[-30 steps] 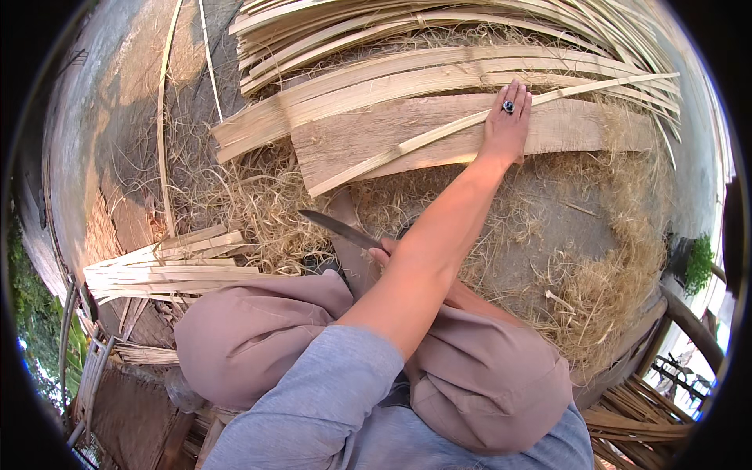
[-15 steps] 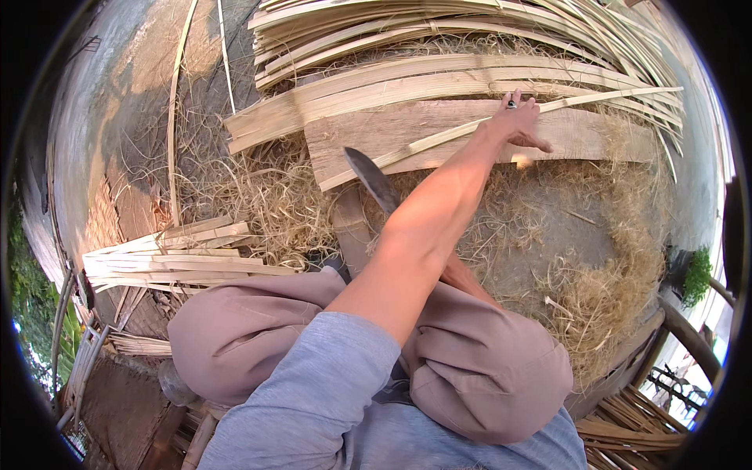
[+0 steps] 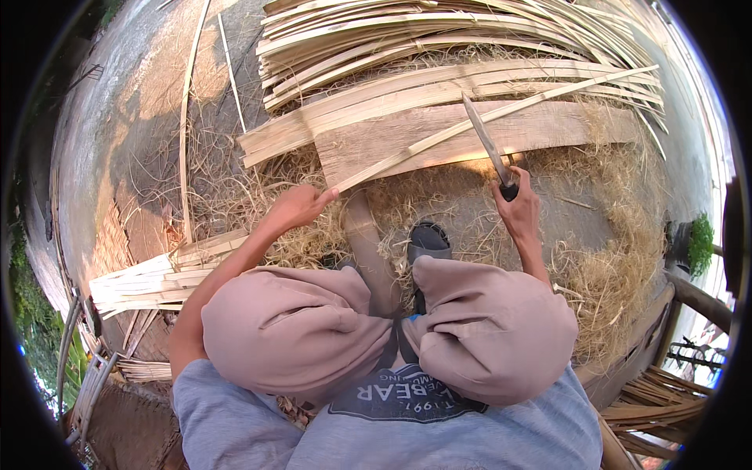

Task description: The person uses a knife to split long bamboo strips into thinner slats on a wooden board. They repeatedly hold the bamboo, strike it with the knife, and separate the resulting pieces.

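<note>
A long pale bamboo strip (image 3: 450, 136) slants across a flat wooden board (image 3: 351, 150), its near end pinched in my left hand (image 3: 298, 207). On the other side, my right hand (image 3: 522, 210) is closed around the dark handle of a knife (image 3: 487, 141). The blade points up and away to the left, and in the picture its tip overlaps the strip; whether they touch, I cannot tell. The strip's far end reaches over other bamboo strips at the upper right.
Several bamboo strips (image 3: 423, 22) lie piled at the far side, with wider slats (image 3: 282, 133) before them. A bundle of pale strips (image 3: 149, 278) rests at the left. Curly shavings (image 3: 603, 290) litter the ground. A dark sandal (image 3: 429, 241) shows between my knees.
My left arm has drawn back from across the right side and now grips the strip's near end. The knife has come up in my right hand, its blade over the board. My knees have spread.
</note>
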A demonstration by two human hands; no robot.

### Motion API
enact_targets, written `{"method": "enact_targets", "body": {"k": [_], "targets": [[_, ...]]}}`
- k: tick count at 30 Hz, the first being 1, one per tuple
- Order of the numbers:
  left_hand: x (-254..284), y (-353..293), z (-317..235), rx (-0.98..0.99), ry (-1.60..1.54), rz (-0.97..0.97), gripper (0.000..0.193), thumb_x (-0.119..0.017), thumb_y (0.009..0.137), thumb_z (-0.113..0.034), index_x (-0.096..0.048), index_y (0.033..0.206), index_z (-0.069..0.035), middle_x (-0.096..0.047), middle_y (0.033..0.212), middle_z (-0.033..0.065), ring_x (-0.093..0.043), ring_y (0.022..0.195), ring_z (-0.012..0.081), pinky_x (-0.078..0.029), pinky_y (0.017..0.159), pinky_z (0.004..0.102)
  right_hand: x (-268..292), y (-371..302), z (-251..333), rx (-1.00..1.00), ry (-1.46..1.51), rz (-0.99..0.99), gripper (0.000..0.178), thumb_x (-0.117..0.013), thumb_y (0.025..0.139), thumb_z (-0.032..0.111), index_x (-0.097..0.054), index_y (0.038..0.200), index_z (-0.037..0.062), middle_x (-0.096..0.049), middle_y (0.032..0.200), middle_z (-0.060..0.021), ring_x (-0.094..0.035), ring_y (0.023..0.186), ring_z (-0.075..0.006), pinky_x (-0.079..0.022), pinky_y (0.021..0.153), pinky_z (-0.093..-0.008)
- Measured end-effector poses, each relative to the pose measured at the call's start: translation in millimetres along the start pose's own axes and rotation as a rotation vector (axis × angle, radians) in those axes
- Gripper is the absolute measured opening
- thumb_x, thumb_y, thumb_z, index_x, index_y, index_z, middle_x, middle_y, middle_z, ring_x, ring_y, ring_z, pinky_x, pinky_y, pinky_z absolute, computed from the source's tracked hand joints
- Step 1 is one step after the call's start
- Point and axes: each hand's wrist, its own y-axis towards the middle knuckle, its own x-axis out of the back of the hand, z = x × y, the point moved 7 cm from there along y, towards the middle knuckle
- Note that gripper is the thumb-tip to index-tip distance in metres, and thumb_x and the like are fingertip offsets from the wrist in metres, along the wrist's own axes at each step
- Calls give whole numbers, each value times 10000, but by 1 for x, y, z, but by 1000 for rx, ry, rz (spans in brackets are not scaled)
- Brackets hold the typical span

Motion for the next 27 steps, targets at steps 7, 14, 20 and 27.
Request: {"method": "enact_targets", "body": {"k": [7,14,20,27], "targets": [[-60,17,7,-218,-1029,-240,555,-606,1038,-532,-726,889,-10,-707,727,28,-614,661,83,-475,631,251,-39,26,-31,-183,-208,80,558,-664,953,564,-618,968,8,-703,826,-264,-705,825,-471,-534,731,-556],[-95,24,-33,-400,-1005,-38,514,-567,1073,-487,-677,801,-65,-584,622,-38,-473,565,44,-379,563,233,-94,-72,36,-144,117,265,605,-512,1045,578,-630,922,-2,-656,755,-289,-678,762,-483,-510,719,-546],[-111,32,-28,-153,-1518,287,456,-670,1025,-453,-530,735,-130,-373,559,-84,-338,476,52,-268,463,232,-85,-87,52,-78,131,303,496,-607,1023,508,-614,906,25,-666,786,-232,-701,782,-416,-527,718,-513],[-109,33,-36,-139,-1562,241,458,-708,999,-453,-517,743,-125,-340,546,-82,-331,463,67,-298,455,246,-75,-95,66,153,45,264,536,-618,1020,506,-608,816,10,-630,677,-197,-676,652,-370,-507,593,-467]]}}
